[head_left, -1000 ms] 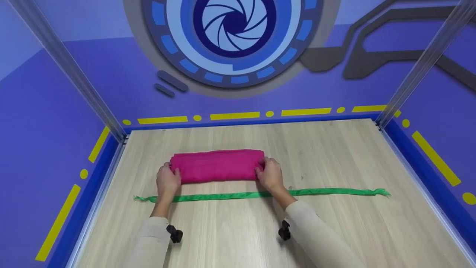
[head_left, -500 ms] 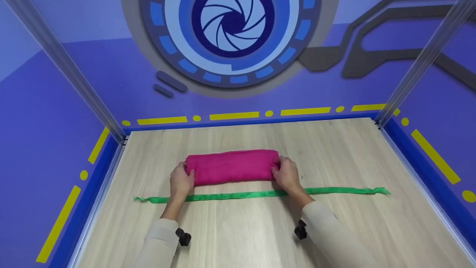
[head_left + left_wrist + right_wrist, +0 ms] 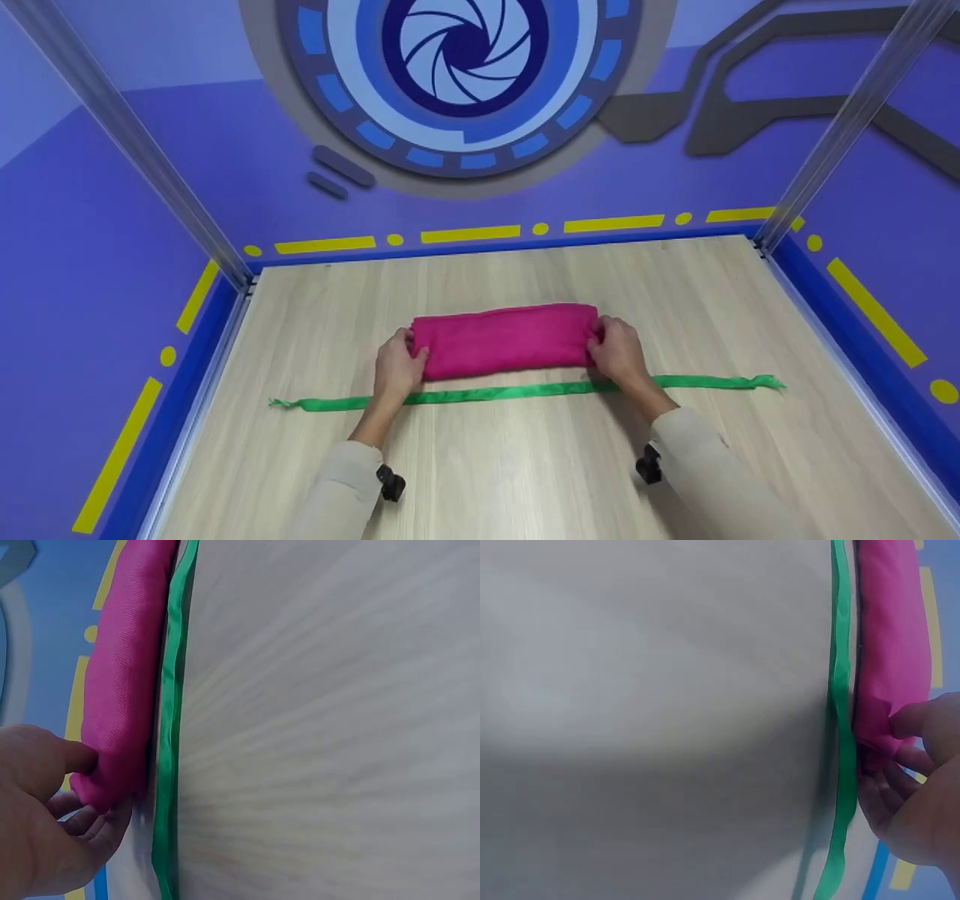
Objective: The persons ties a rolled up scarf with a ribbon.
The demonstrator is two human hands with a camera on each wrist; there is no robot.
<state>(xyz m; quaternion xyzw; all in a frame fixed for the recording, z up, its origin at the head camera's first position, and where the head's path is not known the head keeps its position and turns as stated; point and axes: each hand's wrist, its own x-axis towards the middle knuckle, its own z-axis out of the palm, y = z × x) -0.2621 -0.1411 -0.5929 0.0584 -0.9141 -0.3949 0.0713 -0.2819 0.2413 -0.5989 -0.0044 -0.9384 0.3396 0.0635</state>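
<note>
A folded pink cloth bundle (image 3: 506,341), long and padded-looking, lies crosswise between my two hands in the head view. My left hand (image 3: 399,364) grips its left end, the thumb on top and the fingers curled beneath, as the left wrist view shows. At the opposite end my right hand (image 3: 619,351) pinches the cloth the same way, thumb (image 3: 911,720) over it and fingertips under. Just nearer than the bundle, a green ribbon (image 3: 502,392) with frayed, knotted ends stretches across the table. Both wrists pass over the ribbon and cover parts of it.
The wood-grain table (image 3: 510,465) is bounded by a blue back wall (image 3: 525,187) with yellow marks and by side walls. Metal posts (image 3: 172,187) stand at the back corners. A small black device (image 3: 390,484) sits at each sleeve cuff.
Both hands have moved to the right across the table, carrying the pink bundle along. The green ribbon has stayed in place on the table.
</note>
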